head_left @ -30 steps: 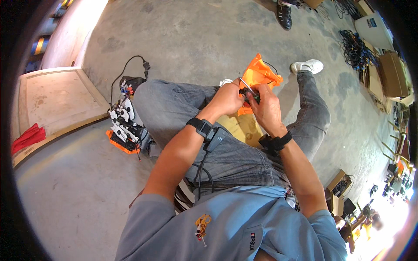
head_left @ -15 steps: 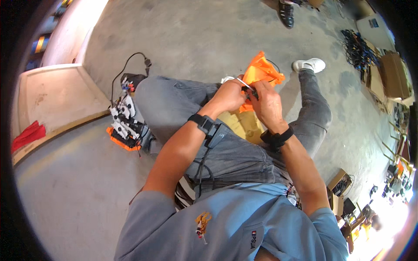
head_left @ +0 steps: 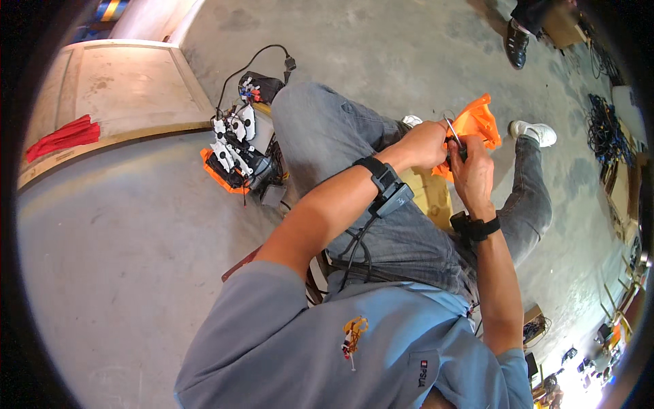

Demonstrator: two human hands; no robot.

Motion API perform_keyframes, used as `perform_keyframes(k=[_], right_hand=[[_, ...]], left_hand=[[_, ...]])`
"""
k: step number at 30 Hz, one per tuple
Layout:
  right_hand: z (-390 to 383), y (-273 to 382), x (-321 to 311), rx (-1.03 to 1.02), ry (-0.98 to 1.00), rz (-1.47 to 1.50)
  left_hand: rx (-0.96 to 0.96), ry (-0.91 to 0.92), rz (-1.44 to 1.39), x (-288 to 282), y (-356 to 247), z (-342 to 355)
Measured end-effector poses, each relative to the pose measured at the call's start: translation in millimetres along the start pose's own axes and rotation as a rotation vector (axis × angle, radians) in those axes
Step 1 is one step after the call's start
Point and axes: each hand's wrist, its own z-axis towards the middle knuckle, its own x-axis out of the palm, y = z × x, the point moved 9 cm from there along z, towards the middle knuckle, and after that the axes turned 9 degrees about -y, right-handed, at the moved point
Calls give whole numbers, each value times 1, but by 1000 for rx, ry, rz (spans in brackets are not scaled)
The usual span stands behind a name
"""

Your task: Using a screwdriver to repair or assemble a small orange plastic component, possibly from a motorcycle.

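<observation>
Over my lap, my two hands are close together at an orange plastic piece [head_left: 479, 121]. My right hand [head_left: 475, 176] has its fingers closed on the dark end of a slim tool with a bright metal shaft [head_left: 454, 129]. The shaft slants up toward the fingers of my left hand [head_left: 426, 145]. Those fingers are curled closed against the orange piece, and a small dark part shows between the hands; what they pinch is mostly hidden. Below the hands, a yellow object [head_left: 434, 196] lies between my legs, partly covered by my arms.
On the floor left of my knee stands a cluster of white and black parts [head_left: 235, 143] with an orange base and a black cable [head_left: 235, 71]. A red cloth [head_left: 65, 138] lies on a wooden panel [head_left: 129, 85]. Tangled cables [head_left: 606, 133] and another person's shoe [head_left: 516, 44] are at the right.
The view has swung left, so the whole scene sits further right. My hands stay together at the orange piece, and the metal shaft now stands more steeply.
</observation>
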Motion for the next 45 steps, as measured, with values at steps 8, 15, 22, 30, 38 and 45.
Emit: perform_keyframes(k=[8,15,22,30,38,45], right_hand=[[-8,5,4,-41,-5,27],[-8,0,2,-2,-17,34],[1,-4,-2,51,-36,4],[-31,-34,-20,221,170,116],[-49,-20,-54,276,291,136],[-44,-16,-57,182,193,218]], left_hand=[[-18,-11,-50,3,10,-8],[-36,15,-4,3,10,-8],[-91,81,56,0,-3,-1],[110,-90,-89,-3,11,0],[5,-70,54,-12,15,0],[19,-49,68,-9,13,2]])
